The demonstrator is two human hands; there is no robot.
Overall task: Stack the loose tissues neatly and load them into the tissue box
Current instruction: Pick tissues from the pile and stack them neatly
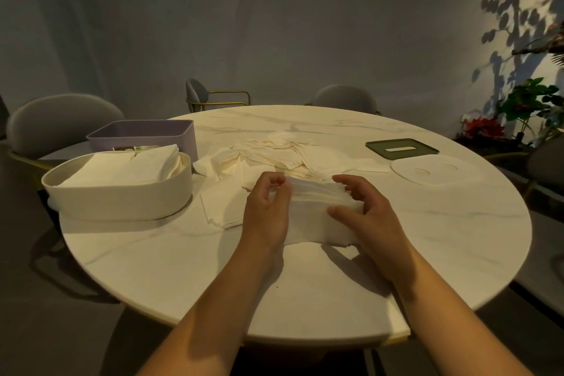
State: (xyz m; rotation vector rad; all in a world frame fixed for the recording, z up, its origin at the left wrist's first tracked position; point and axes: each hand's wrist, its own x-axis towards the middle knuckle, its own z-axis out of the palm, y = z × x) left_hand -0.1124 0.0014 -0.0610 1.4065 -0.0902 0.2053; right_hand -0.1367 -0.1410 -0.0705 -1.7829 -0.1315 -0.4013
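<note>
Tissue stack (314, 210) between both hands' fingers (351, 189)

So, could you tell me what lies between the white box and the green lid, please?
The loose tissue pile lies between white box and green lid, head view.

We are finding no words, numbers or brands we can read; a small label (124, 149) in the purple box (143, 132) is showing too blurred to decipher

White tissues (317, 210); lilac box (146, 134); green lid (402, 148).
</note>
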